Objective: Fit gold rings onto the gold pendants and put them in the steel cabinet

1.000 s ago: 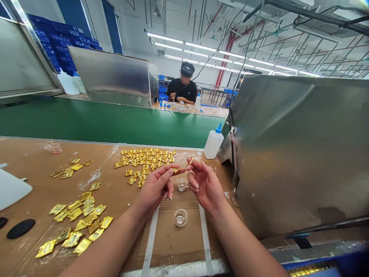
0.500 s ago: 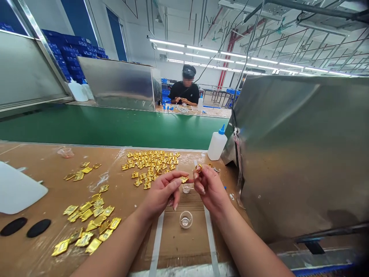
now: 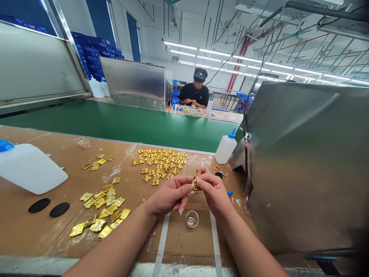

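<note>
My left hand [image 3: 173,194] pinches a small gold ornamental piece [image 3: 195,187] between thumb and fingers. My right hand [image 3: 215,190] is closed at the same spot, its fingertips around a gold ring [image 3: 196,178] mostly hidden by the fingers. Ring and piece appear to meet, though I cannot tell whether they are joined. Below the hands stands a small clear cup [image 3: 191,219]. Beyond them lies a spread of small gold pieces [image 3: 161,157]. Left of my forearm are larger-looking flat gold pieces [image 3: 111,209].
A white bottle with a blue nozzle [image 3: 226,149] stands at back right, beside a metal panel [image 3: 305,165]. Another white bottle [image 3: 34,169] lies at left, near two black discs [image 3: 59,209]. Behind runs a green belt [image 3: 123,119]; a person [image 3: 193,94] sits beyond it.
My right hand has brought the ring down and left to the gold piece, so both hands now meet. The view has shifted, moving the scene rightward.
</note>
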A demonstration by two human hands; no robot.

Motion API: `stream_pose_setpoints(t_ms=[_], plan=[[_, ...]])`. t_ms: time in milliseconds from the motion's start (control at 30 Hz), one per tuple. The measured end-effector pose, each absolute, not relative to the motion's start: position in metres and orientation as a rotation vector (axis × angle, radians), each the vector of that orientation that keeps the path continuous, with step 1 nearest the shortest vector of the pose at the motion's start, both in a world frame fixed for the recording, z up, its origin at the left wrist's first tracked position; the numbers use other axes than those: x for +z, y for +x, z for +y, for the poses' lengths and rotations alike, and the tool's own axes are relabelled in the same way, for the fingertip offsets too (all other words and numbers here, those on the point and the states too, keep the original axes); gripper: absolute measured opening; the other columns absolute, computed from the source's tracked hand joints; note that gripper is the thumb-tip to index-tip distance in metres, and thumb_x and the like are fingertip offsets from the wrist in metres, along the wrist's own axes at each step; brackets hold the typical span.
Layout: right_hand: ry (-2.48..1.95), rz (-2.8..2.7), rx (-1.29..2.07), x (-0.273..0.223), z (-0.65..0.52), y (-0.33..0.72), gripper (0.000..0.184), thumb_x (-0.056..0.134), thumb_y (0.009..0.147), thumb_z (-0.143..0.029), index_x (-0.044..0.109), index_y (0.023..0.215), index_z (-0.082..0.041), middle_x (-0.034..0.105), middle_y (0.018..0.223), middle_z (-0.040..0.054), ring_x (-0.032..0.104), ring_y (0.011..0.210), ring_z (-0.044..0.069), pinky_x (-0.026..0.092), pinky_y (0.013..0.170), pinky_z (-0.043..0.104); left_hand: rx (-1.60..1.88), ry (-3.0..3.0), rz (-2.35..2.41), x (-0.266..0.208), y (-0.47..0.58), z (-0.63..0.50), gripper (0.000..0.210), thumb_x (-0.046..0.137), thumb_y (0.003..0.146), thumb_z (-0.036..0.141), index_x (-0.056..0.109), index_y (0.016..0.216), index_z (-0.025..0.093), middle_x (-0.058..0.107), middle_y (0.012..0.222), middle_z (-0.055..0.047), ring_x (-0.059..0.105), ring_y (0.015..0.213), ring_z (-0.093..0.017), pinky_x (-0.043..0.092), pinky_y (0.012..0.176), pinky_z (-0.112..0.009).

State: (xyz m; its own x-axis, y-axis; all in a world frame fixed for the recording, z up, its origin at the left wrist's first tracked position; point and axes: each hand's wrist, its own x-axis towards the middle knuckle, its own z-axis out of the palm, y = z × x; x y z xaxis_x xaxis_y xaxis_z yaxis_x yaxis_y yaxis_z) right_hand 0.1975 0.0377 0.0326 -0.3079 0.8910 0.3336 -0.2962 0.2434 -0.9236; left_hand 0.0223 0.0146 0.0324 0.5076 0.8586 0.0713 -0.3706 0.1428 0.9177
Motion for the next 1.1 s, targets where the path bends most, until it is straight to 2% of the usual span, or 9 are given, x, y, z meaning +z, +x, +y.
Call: stream_pose_setpoints(t_ms=[133, 433, 667, 800, 867, 933, 1000, 1100], plan=[[-0.618, -1.416, 1.327, 0.031, 0.04, 0.199, 0.012, 0.079, 0.084, -0.035, 0.08, 0.078, -0.025, 0.051, 0.094, 0.0029, 0.048, 0.096, 0.019, 0.04, 0.086, 0.03, 0.942, 1.095, 0.522, 0.033, 0.022, 0.015, 0.041, 0.076, 0.088, 0.048, 0.073, 0.115, 0.018, 0.058, 0.05, 0.005, 0.045, 0.031, -0.005, 0.019, 0.032, -0.015], [-0.655, -1.518, 1.279, 0.03, 0.042, 0.204, 0.01, 0.079, 0.085, -0.036, 0.081, 0.081, -0.026, 0.051, 0.096, 0.0037, 0.049, 0.099, 0.02, 0.043, 0.094, 0.036, 0.91, 1.088, 0.521, 0.031, 0.02, 0.016, 0.042, 0.073, 0.091, 0.049, 0.073, 0.116, 0.015, 0.06, 0.051, 0.004, 0.048, 0.031, -0.004, 0.017, 0.031, -0.015], [-0.593, -1.648, 1.185, 0.029, 0.045, 0.209, 0.016, 0.073, 0.092, -0.036, 0.08, 0.082, -0.026, 0.052, 0.096, 0.0043, 0.051, 0.093, 0.019, 0.046, 0.089, 0.036, 0.916, 1.072, 0.495, 0.033, 0.02, 0.015, 0.04, 0.072, 0.09, 0.051, 0.076, 0.108, 0.015, 0.073, 0.071, -0.003, 0.047, 0.032, -0.002, 0.015, 0.031, -0.016], [-0.515, -1.783, 1.016, 0.034, 0.045, 0.211, 0.01, 0.073, 0.092, -0.033, 0.079, 0.096, -0.028, 0.054, 0.102, 0.0053, 0.054, 0.098, 0.02, 0.047, 0.088, 0.036, 0.935, 1.06, 0.471, 0.033, 0.02, 0.013, 0.043, 0.071, 0.09, 0.055, 0.076, 0.107, 0.015, 0.073, 0.073, -0.004, 0.043, 0.031, 0.0, 0.012, 0.031, -0.017], [-0.499, -1.836, 0.895, 0.037, 0.043, 0.211, 0.014, 0.076, 0.089, -0.029, 0.078, 0.103, -0.029, 0.055, 0.109, 0.0058, 0.055, 0.103, 0.021, 0.048, 0.091, 0.037, 0.947, 1.061, 0.475, 0.033, 0.019, 0.012, 0.044, 0.07, 0.09, 0.055, 0.076, 0.108, 0.015, 0.075, 0.083, -0.007, 0.045, 0.032, 0.0, 0.013, 0.031, -0.017], [-0.498, -1.865, 0.781, 0.039, 0.041, 0.209, 0.02, 0.078, 0.087, -0.022, 0.077, 0.105, -0.029, 0.056, 0.113, 0.0062, 0.056, 0.103, 0.02, 0.048, 0.091, 0.037, 0.959, 1.071, 0.487, 0.033, 0.019, 0.012, 0.044, 0.068, 0.092, 0.055, 0.076, 0.112, 0.016, 0.076, 0.102, -0.012, 0.048, 0.034, 0.001, 0.013, 0.031, -0.017], [-0.494, -1.869, 0.71, 0.039, 0.038, 0.207, 0.023, 0.076, 0.087, -0.016, 0.076, 0.106, -0.029, 0.058, 0.113, 0.0063, 0.058, 0.099, 0.019, 0.05, 0.085, 0.034, 0.967, 1.087, 0.493, 0.033, 0.018, 0.012, 0.043, 0.066, 0.094, 0.053, 0.075, 0.116, 0.017, 0.074, 0.112, -0.014, 0.05, 0.035, 0.001, 0.014, 0.031, -0.017], [-0.495, -1.85, 0.658, 0.038, 0.035, 0.204, 0.024, 0.075, 0.088, -0.013, 0.077, 0.106, -0.029, 0.059, 0.109, 0.0062, 0.059, 0.093, 0.018, 0.051, 0.075, 0.031, 0.974, 1.093, 0.495, 0.033, 0.019, 0.013, 0.044, 0.068, 0.093, 0.051, 0.072, 0.122, 0.018, 0.075, 0.105, -0.011, 0.049, 0.034, 0.0, 0.016, 0.03, -0.016]])
